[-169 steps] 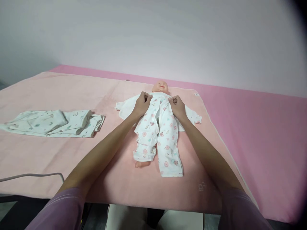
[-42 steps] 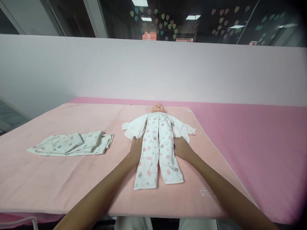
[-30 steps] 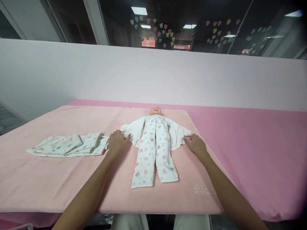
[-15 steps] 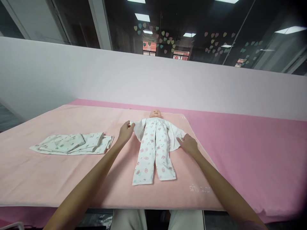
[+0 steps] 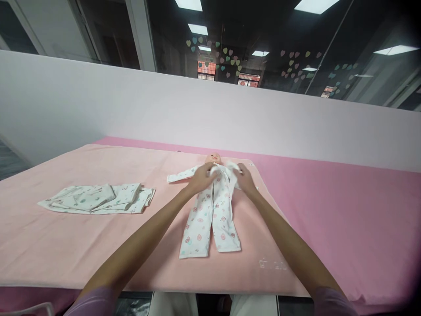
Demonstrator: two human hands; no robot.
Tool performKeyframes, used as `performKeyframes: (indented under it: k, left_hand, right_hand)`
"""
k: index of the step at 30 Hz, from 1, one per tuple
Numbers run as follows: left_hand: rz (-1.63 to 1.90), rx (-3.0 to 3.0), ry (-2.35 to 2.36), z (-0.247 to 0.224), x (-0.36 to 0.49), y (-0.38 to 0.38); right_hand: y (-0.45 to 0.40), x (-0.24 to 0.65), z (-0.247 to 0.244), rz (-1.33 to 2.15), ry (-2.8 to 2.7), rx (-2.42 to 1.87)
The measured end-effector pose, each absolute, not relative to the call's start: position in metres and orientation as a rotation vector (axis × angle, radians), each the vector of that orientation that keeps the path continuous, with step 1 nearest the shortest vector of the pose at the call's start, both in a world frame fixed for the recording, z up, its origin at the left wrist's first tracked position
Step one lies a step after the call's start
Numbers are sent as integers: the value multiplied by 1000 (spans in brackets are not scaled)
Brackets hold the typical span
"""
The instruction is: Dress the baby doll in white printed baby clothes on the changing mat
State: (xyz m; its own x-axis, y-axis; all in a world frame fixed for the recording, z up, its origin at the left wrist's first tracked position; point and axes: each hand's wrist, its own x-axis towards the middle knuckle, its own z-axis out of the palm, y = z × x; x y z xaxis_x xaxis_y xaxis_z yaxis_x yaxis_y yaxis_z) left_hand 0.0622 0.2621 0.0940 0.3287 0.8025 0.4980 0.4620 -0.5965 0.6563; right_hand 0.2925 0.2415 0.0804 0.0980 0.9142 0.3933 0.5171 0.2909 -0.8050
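A baby doll [image 5: 213, 158] lies on its back, head toward the wall; only its head shows above the clothes. Over its body is a white baby top [image 5: 182, 175], one printed sleeve stretched out to the left. Printed baby pants [image 5: 197, 228] cover the lower body, legs toward me. Closed at the doll's chest, my left hand [image 5: 202, 177] pinches white cloth of the top. My right hand [image 5: 245, 177] grips a bunched, blurred part of the same top, just right of the chest. The doll's arms are hidden.
Folded printed baby clothes [image 5: 98, 199] lie to the left on the peach mat [image 5: 148, 259]. Pink bedding [image 5: 345, 219] extends to the right. A white wall panel [image 5: 210, 116] with dark glass above closes off the far side.
Both hands have moved inward from the top's spread sides to the doll's chest, bringing white cloth with them. The left sleeve now shows uncovered on the mat.
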Motion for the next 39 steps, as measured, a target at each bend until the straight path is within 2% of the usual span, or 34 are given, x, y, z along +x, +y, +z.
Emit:
performKeyframes:
  k: [2,4,10,14,19,24,28,32,35,39]
  left_hand:
    - [945,2539,939,86,63,249]
    - [895,2688,912,71,47,235]
    - [999,2483,1141,33,-12,214]
    - [949,2427,1303,18,-15,217]
    - [969,2705,1306,3,-29,219]
    - [940,2784,1244,12,-37,210]
    - [1029,2621,1184,40,-8,221]
    - [1072,2567,1199,59,36,271]
    - [1011,2454,1407,59,60,315]
    - [833,2386,1471,47,73,347]
  right_hand:
    - [225,273,76,382,-1868,-1190]
    - [202,269,60,229,-2079,-1102]
    - [178,298,21,177,-2034,-1201]
    - [194,289,24,141,-2107,-1145]
    - [196,282,21,93,-2128,-1048]
    - [191,288,21,254,-2020,-1025]
    - [227,285,36,259,-1814,-1214]
    - [297,278,55,208,-1706,-1547]
    - [345,275,64,420,-1803,-1804]
    - [385,271,69,493,-1852,-1820]
